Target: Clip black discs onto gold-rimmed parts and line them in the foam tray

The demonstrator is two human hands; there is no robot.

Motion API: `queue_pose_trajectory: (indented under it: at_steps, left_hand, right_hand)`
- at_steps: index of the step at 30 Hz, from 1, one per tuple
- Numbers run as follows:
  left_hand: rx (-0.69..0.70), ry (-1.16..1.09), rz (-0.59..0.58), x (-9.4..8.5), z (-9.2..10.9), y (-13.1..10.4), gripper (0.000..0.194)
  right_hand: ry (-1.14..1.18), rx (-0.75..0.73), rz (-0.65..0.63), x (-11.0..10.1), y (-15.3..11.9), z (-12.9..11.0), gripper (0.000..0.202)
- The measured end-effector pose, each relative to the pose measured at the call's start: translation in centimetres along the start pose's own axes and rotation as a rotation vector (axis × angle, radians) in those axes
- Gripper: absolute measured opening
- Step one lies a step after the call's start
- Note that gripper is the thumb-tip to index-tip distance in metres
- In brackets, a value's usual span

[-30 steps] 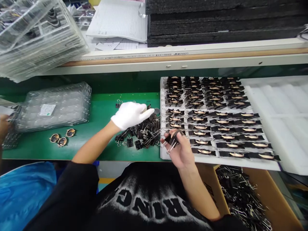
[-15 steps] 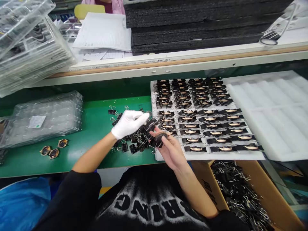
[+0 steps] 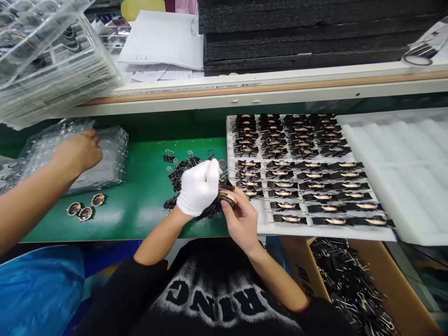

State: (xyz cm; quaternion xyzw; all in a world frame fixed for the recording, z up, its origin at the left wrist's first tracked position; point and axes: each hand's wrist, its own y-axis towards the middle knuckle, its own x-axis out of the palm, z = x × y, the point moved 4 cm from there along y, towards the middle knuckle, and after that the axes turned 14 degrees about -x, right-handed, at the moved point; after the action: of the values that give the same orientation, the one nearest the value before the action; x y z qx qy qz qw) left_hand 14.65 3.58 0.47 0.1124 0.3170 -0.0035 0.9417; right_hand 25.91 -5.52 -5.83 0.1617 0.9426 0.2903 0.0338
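Note:
My left hand [image 3: 199,186], in a white glove, is closed at a black binder clip [image 3: 227,185] whose wire handles show beside the fingertips. My bare right hand [image 3: 242,215] grips a round dark piece with a gold-coloured rim [image 3: 227,200] between thumb and fingers, right against the clip. Whether the clip's jaws sit on the rim is hidden by the fingers. Beneath and behind the glove lies a heap of loose binder clips [image 3: 171,175] on the green table [image 3: 147,205]. Close to my right hand, a white tray [image 3: 262,228] carries rows of clipped gold-rimmed pieces [image 3: 283,192].
Three round gold-rimmed pieces [image 3: 86,213] lie at left. Another person's hand [image 3: 79,149] rests over clear plastic trays [image 3: 117,154]. A second white tray [image 3: 413,186] stands at right. Below it, a cardboard box [image 3: 388,275] holds many clips. A shelf edge [image 3: 175,105] runs behind.
My left hand has turned and closed in over the clip, and my hands have come together. The other person's hand has entered at left over the plastic trays. The view has shifted slightly.

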Motion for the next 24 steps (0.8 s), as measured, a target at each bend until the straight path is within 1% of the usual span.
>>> queue_pose_trajectory:
  at_steps: [1, 3, 6, 8, 12, 13, 15, 17, 19, 21, 24]
  left_hand:
    - [-0.020, -0.017, 0.007, 0.2, -0.2, 0.2, 0.050]
    - [-0.033, -0.043, -0.024, 0.6, -0.6, 0.8, 0.052]
    - [0.023, -0.027, -0.123, 1.2, -0.8, 1.4, 0.045]
    - [0.042, -0.036, -0.152, 1.5, -1.0, 1.5, 0.042]
    - [0.014, -0.085, -0.111, 1.3, -1.1, 1.6, 0.044]
    - [0.010, -0.091, -0.091, 1.0, -0.9, 1.7, 0.046]
    - [0.028, -0.086, -0.042, 0.3, -0.4, 1.9, 0.051]
    - [0.115, -0.027, 0.001, -0.4, 0.7, 2.0, 0.054]
    - [0.266, 0.077, 0.023, -0.9, 2.2, 1.9, 0.056]
    - [0.403, 0.176, 0.013, -1.0, 3.5, 1.7, 0.055]
    - [0.502, 0.230, -0.014, -0.9, 4.7, 1.4, 0.055]
  right_hand:
    - [-0.008, -0.006, -0.003, 0.0, -0.1, 0.0, 0.018]
    - [-0.027, -0.014, -0.010, -0.1, -0.4, 0.1, 0.019]
    - [-0.060, -0.029, -0.034, -0.4, -0.7, 0.1, 0.020]
    - [-0.071, -0.042, -0.050, -0.5, -0.9, 0.0, 0.021]
    - [-0.046, -0.050, -0.055, -1.0, -0.9, -0.8, 0.023]
    - [-0.041, -0.035, -0.050, -1.2, -0.8, -1.0, 0.022]
    - [-0.036, 0.040, -0.052, -1.8, -0.5, -1.0, 0.022]
    - [-0.036, 0.141, -0.100, -2.4, -0.1, -0.6, 0.019]
    - [-0.040, 0.208, -0.185, -2.8, 0.3, -0.1, 0.018]
    - [-0.062, 0.215, -0.259, -2.9, 0.7, 0.3, 0.021]
    - [-0.086, 0.181, -0.297, -2.9, 1.2, 0.2, 0.027]
